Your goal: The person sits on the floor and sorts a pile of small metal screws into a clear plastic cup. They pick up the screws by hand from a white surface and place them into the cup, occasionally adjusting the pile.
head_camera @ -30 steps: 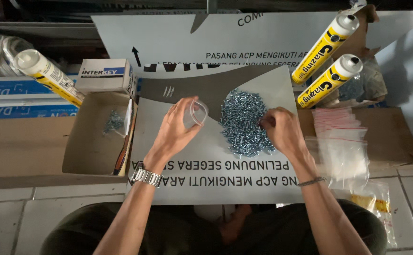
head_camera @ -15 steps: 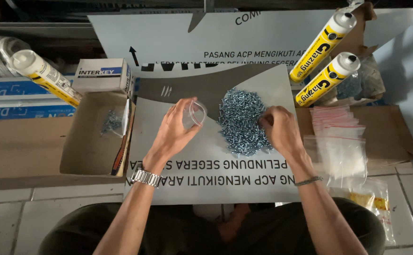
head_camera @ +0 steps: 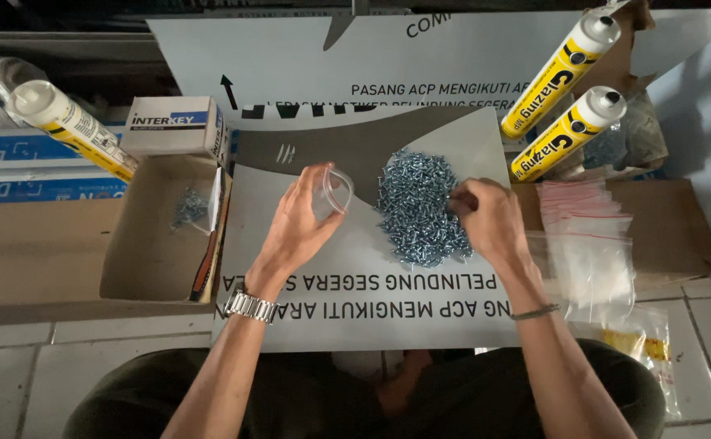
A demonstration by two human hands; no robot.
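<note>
Change: hardly any; both my hands stay as they were.
Left hand (head_camera: pixel 303 223): fingers clamped on small clear zip bag (head_camera: pixel 333 193), held open just left of screw pile (head_camera: pixel 419 207).
Right hand (head_camera: pixel 490 218): fingertips pinched together at pile's right edge.
Beneath: grey sheet (head_camera: pixel 355 301).
Right: stack of empty zip bags (head_camera: pixel 587 240), two yellow sealant tubes (head_camera: pixel 563 134).
Left: cardboard box (head_camera: pixel 148 244).

your left hand (head_camera: pixel 298 228) pinches a clear, glossy plastic bag (head_camera: pixel 335 191); your right hand (head_camera: pixel 490 219) touches shiny metal screws (head_camera: pixel 416 207) heaped on a matt grey sheet (head_camera: pixel 307 260), beside a dull brown cardboard box (head_camera: pixel 148 260).
</note>
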